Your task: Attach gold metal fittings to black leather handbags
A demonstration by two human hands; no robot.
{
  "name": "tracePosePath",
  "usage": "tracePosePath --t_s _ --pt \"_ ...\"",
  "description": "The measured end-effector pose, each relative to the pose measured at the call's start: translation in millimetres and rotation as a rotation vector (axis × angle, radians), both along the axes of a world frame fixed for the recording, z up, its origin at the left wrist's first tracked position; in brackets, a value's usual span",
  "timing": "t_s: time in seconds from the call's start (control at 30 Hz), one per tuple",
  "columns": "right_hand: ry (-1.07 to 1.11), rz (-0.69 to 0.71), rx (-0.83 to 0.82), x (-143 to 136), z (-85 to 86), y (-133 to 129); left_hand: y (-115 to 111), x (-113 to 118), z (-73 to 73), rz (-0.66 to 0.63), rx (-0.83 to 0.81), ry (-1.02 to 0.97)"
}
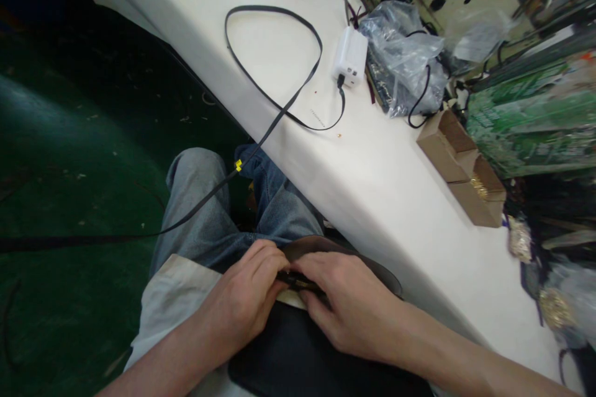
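My left hand (254, 285) and my right hand (333, 285) are close together over my lap. Both are closed, fingers pinching what looks like a black zipper (302, 283) with small gold teeth. The fingertips hide most of it. Beneath my hands a flat black panel (288, 347) rests on my lap; a dark, curved sheet-like piece (367, 263) arches behind the right hand. Whether these pieces are joined to the zipper is hidden by my hands.
A white table (372, 186) runs diagonally beside my lap. On it lie a white power bank (351, 56) with a looped black cable (274, 121), a cardboard box (465, 167) holding small gold pieces, and crumpled plastic bags (405, 56). The cable crosses above my knees.
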State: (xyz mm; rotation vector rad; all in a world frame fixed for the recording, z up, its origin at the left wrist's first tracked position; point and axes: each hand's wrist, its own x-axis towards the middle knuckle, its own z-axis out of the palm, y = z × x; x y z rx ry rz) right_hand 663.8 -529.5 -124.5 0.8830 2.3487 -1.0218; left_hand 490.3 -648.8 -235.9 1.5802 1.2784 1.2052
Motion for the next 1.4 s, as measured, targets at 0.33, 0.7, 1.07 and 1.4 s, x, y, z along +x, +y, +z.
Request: tracePosePath --t_s 0.33,0.7,1.07,1.4 --pt "0.111 0.001 0.145 -2.4 -20.6 -16.7 0.9 -18.7 20.9 -0.005 -0.234 -0.196" --pt "0.284 0.013 0.268 -3.4 -28.1 -26.3 5.3 -21.0 25.4 0.038 -0.281 -0.400" --pt "0.396 0.141 0.330 -6.6 -28.2 -30.3 8.3 -25.1 23.5 0.061 -0.382 -0.482" --pt "0.414 0.083 0.318 -4.2 -30.1 -36.2 14.9 -26.1 18.1 0.077 -0.402 -0.551"
